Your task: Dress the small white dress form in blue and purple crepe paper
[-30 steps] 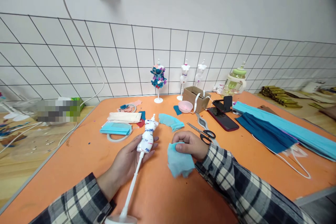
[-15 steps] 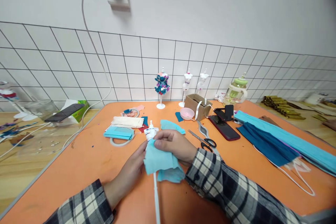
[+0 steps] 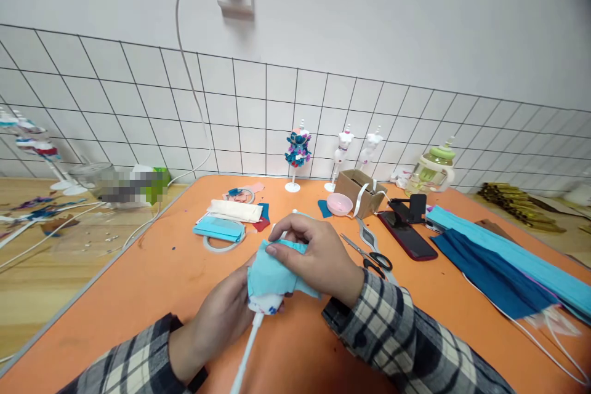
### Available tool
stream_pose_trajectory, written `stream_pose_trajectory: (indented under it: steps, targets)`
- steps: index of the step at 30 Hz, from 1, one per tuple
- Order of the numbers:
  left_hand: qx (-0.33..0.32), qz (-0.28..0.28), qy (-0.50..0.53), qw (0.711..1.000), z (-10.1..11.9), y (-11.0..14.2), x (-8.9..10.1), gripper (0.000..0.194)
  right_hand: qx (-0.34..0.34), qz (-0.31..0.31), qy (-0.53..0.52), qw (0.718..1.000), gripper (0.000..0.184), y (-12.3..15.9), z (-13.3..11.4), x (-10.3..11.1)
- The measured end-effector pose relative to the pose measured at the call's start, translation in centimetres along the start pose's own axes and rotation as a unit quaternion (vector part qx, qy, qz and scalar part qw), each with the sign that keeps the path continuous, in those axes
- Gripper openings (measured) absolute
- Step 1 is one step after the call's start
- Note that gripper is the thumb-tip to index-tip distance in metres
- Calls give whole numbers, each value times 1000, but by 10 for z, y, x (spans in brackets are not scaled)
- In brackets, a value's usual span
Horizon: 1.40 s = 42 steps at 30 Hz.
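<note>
My left hand point(image 3: 215, 314) is closed around a small white mannequin point(image 3: 265, 304), whose thin white pole slants down toward the lower left. A piece of light blue cloth point(image 3: 273, 272) covers most of the mannequin's body. Only the lower end shows, with small dark blue and red marks. With thumb and fingers, my right hand point(image 3: 318, 252) pinches the cloth's upper edge against the mannequin. Part of the cloth hangs out below my right palm. The mannequin's top is mostly hidden behind my right fingers.
Scissors point(image 3: 369, 255) and a red-edged phone point(image 3: 406, 235) lie to the right, near a pink bowl point(image 3: 340, 204) and a cardboard box point(image 3: 353, 188). Folded blue fabric point(image 3: 219, 229) lies left; dark blue fabric point(image 3: 494, 274) lies right. A decorated mannequin point(image 3: 298, 151) stands at the back.
The mannequin has tilted, its pole swinging to the left. The cloth now sits higher on it, leaving its lower end bare. The whole view has shifted slightly left.
</note>
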State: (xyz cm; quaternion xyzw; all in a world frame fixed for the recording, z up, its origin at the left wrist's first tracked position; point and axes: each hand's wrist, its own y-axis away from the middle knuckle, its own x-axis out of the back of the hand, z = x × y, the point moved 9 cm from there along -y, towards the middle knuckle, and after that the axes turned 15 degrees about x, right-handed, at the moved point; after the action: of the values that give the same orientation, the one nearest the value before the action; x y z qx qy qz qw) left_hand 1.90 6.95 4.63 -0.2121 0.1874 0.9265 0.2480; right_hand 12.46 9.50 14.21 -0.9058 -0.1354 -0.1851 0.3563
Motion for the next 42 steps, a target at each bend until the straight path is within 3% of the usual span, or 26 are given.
stream_pose_trajectory:
  steps: [3,6,12,19,23,28,32,37,42]
  targets:
    - [-13,-30,12,999,6,3,-8,54,-6,20,43,999,17,2,1,5]
    - [-40,-11,-53,998,10,3,-6,62,-2,24,74,997,18,3,1,5]
    - [-35,82,-155,984,1,4,13,49,1,28,96,995,14,6,-6,4]
    - [-79,100,-164,978,17,10,3,50,-1,53,120,991,11,8,-9,7]
    - [-111,146,-189,965,23,15,5,50,6,46,121,992,15,8,-11,6]
    - [-107,179,-206,956,27,19,3,47,38,61,141,987,6,6,-20,9]
    - [-113,171,-250,946,31,21,-5,55,36,82,130,987,8,7,-21,12]
    - [-110,152,-289,939,29,22,-9,48,-3,91,98,991,10,9,-13,11]
    - [-91,128,-241,958,24,18,-7,45,1,88,94,992,9,9,-15,10]
